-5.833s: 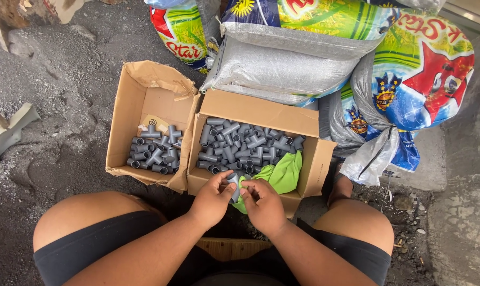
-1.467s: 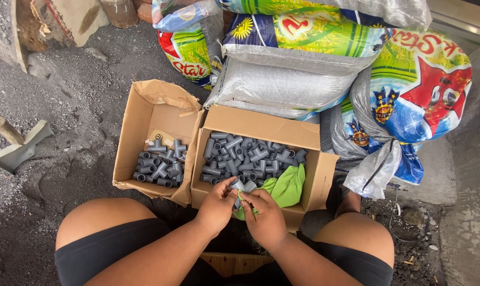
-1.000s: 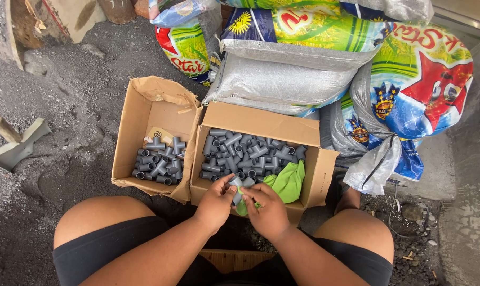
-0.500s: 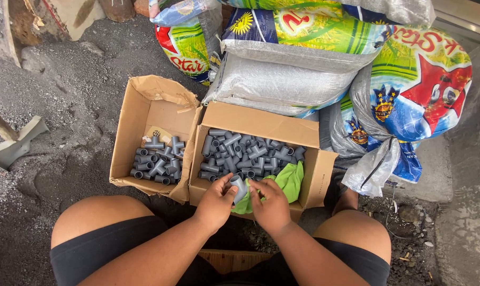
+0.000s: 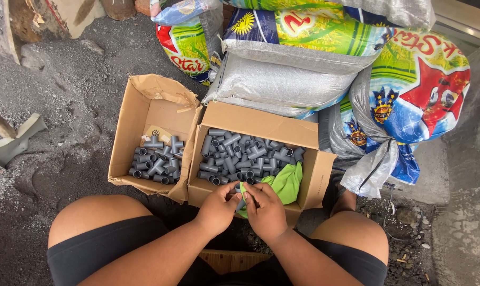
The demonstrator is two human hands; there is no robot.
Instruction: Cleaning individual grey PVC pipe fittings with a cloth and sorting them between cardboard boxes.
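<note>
left hand (image 5: 217,207) + right hand (image 5: 265,208): pinching together on one grey pipe fitting (image 5: 241,202) | hovering over right box (image 5: 261,125) | touching green cloth (image 5: 283,183)

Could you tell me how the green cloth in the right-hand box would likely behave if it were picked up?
The green cloth lies crumpled and draped over the cardboard box wall, so it probably hangs limp. It looks thin, likely light. It should not roll, unlike the grey pipe fittings.

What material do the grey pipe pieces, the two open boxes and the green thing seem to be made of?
Grey tee fittings: probably moulded plastic, matte, uniform grey with thick round sockets. Boxes: brown corrugated cardboard, with torn, creased flaps. Green thing: soft cloth, judging by its folds.
</note>
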